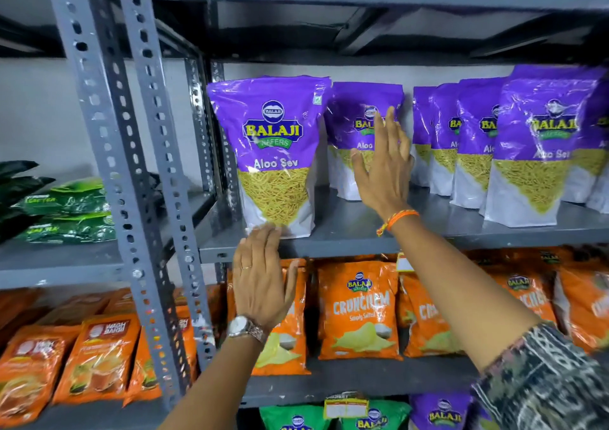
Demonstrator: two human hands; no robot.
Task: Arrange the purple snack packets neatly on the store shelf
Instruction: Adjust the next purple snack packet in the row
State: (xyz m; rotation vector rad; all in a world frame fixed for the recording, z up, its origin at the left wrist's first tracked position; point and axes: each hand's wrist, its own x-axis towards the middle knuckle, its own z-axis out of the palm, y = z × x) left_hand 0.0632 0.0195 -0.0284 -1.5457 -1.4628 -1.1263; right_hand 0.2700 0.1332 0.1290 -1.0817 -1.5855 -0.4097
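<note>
Head view: both hands flat, holding nothing; left hand (262,266) at the front packet (275,156) on the shelf (356,222) (standing upright), right hand (384,162) against the second packet (364,133). A hard push could topple either.

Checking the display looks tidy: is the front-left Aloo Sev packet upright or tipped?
Upright. The Aloo Sev packet stands on its base at the shelf edge, label facing out, left hand fingertips at its bottom.

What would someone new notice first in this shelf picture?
Probably the purple Aloo Sev packets standing along the middle shelf, the leftmost packet nearest the edge. Both open hands reach in: the left hand at its base, the right hand flat before the second packet.
</note>
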